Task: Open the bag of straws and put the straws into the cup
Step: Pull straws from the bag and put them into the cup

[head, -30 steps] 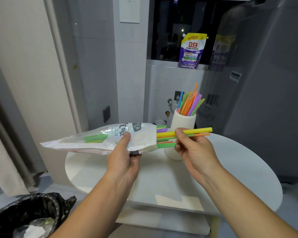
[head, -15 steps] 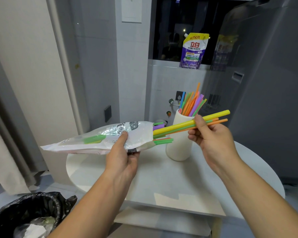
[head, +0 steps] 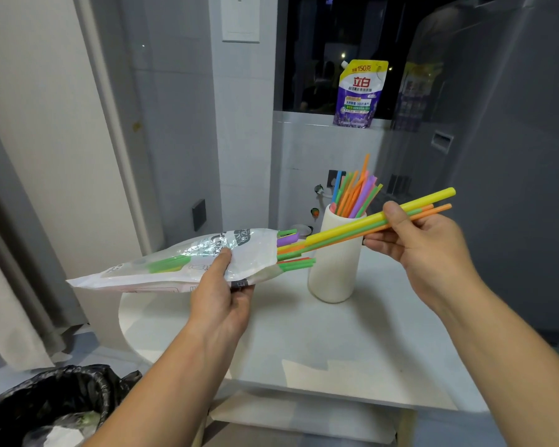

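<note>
My left hand (head: 221, 293) grips the clear plastic straw bag (head: 188, 262) near its open right end, holding it roughly level above the table. Green, purple and red straw ends (head: 296, 253) poke out of the bag's mouth. My right hand (head: 420, 250) pinches a small bundle of yellow, green and orange straws (head: 352, 229), drawn most of the way out of the bag and crossing in front of the cup. The tall white cup (head: 334, 269) stands on the table, holding several coloured straws (head: 355, 196).
The round white table (head: 320, 343) sits below both hands. A bin lined with a black bag (head: 46, 404) is at the lower left. A purple refill pouch (head: 360, 93) stands on the window ledge behind. A grey appliance (head: 513, 156) rises at the right.
My right hand has pulled the straw bundle further right and upward out of the bag. The left hand and the bag have stayed about where they were.
</note>
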### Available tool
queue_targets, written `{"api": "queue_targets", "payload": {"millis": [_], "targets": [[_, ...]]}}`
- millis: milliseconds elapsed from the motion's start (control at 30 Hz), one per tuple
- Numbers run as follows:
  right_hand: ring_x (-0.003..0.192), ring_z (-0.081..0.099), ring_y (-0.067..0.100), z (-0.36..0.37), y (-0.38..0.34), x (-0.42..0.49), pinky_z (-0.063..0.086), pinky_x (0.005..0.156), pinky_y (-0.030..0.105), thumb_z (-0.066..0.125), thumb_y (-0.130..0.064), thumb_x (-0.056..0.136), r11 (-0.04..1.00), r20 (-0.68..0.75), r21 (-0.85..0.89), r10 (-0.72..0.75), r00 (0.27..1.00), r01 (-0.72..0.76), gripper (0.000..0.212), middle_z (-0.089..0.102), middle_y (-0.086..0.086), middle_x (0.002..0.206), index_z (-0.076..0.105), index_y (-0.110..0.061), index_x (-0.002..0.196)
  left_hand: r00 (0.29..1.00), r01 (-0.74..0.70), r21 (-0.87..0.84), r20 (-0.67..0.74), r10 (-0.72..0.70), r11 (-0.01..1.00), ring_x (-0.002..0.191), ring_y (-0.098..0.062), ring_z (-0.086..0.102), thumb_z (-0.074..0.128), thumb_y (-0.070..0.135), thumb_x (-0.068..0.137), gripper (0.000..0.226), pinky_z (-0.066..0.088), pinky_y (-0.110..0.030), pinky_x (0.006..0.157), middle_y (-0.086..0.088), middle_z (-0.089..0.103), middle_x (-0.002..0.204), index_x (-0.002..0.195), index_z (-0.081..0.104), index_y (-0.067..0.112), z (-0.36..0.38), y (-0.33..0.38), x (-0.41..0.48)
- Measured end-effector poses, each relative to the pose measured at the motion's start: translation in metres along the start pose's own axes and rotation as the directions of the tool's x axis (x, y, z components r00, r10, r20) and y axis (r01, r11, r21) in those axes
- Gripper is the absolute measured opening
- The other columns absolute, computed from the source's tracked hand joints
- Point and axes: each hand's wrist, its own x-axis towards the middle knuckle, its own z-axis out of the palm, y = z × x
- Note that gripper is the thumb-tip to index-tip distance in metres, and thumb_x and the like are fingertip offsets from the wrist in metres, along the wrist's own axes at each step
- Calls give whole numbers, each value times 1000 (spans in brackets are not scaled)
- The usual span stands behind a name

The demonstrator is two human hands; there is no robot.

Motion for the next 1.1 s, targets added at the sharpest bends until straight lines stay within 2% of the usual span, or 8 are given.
{"api": "queue_targets", "payload": {"millis": [100,267,467,667,833,933,1100], "targets": [[64,72,22,-7,-5,3,61,63,27,60,-19,98,999,-24,-24,-31,999,31,20,73,17,79,68,-3,88,1000,-1,4,7,1,1000,88,-17,76,65,5,96,41,64,-34,62,-8,75,115,136,58,8,0,1,0],[64,73,20,-18,-17,7,62,63,26,61,-21,98,994,-56,-79,-79,995,74,20,72,13,77,67,-6,85,1000,-7,-1,5,7,1000,87,-17,76,65,5,95,42,63,-32,59,-7,75,117,137,58,8,-1,1,3],[65,73,20,-36,-36,11,61,65,25,61,-22,98,981,-98,-118,-166,981,154,21,71,10,76,66,-6,86,1000,-8,-8,-7,8,1000,87,-17,76,65,4,96,39,63,-33,58,-6,76,109,134,59,8,-1,4,3],[64,72,16,-49,-43,14,61,66,24,61,-23,98,970,-152,-127,-227,962,208,18,69,8,78,65,-9,87,1000,-8,-14,-22,8,1000,91,-17,76,66,4,95,41,63,-33,58,-7,75,115,135,58,8,-1,4,3],[65,74,15,-54,-55,17,61,67,27,62,-27,97,916,-218,-258,-364,906,306,18,70,6,79,65,-14,86,1000,-8,-3,-21,8,1000,89,-17,76,66,3,94,41,62,-32,57,-8,75,116,135,58,9,-1,0,2],[63,74,13,-51,-64,17,62,68,31,63,-31,96,871,-217,-346,-436,873,349,19,70,0,76,64,-25,79,1000,-13,7,-14,14,1000,87,-16,76,67,3,94,42,63,-33,58,-7,75,116,135,59,11,0,-3,1],[63,75,13,-43,-74,21,63,71,41,65,-40,91,782,-181,-514,-501,846,353,23,72,-4,75,65,-26,73,1000,5,25,7,-5,1000,90,-17,76,66,4,94,43,63,-33,60,-7,75,117,136,58,11,1,-8,-2]]}}
